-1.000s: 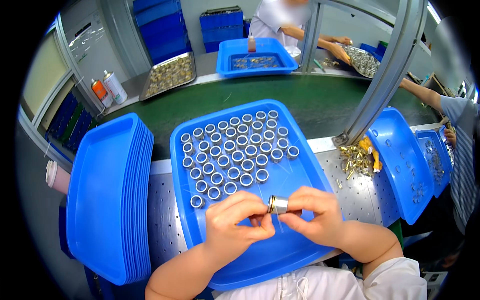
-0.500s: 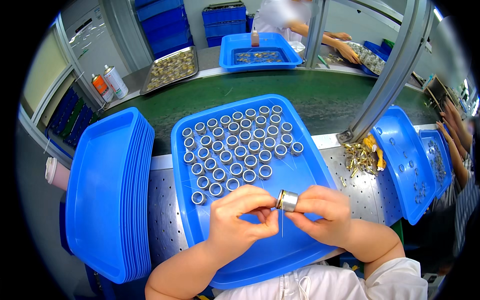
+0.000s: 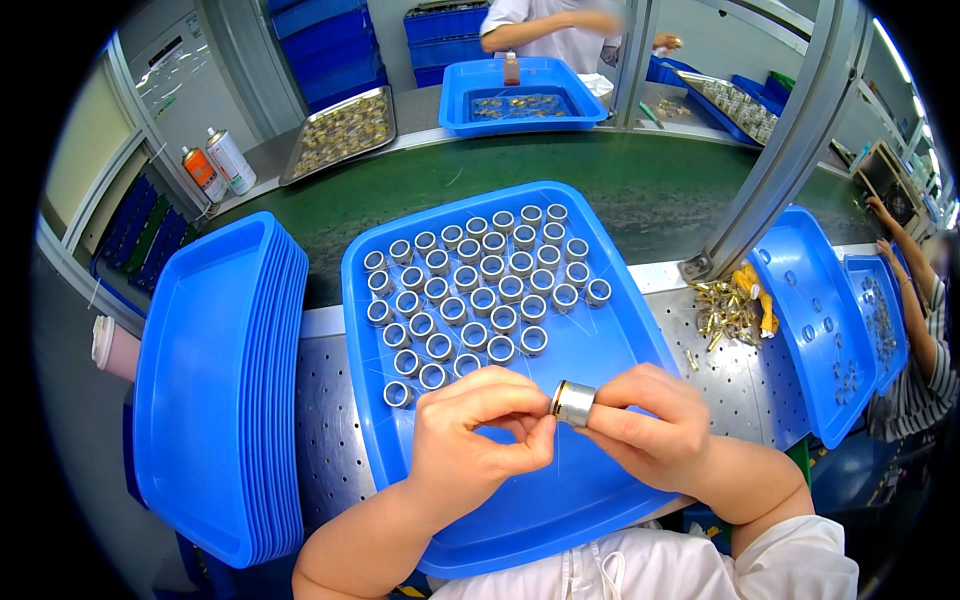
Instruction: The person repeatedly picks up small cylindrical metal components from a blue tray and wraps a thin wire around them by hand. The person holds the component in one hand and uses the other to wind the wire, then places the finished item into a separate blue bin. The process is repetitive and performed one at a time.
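A short silvery metal ring (image 3: 575,403) with a dark and gold band at its left end is held over the near part of a blue tray (image 3: 600,490). My right hand (image 3: 655,418) grips it from the right between thumb and fingers. My left hand (image 3: 475,428) is closed in a pinch at its banded left end; whether a fine wire lies between those fingertips is too small to tell. Upright in rows in the far left part of the tray stand several similar metal rings (image 3: 452,310), with thin wires sticking out among them.
Nested blue trays (image 3: 205,390) stand at the left. On the right lie small brass pieces (image 3: 722,312), a yellow cloth (image 3: 757,300) and another blue tray (image 3: 800,330) with thin rings. Beyond runs a green belt (image 3: 430,170); a co-worker (image 3: 555,30) is behind it.
The metal ring has turned slightly in my fingers, its banded end showing less. Across the belt, the co-worker's arms have moved left, away from the metal tray.
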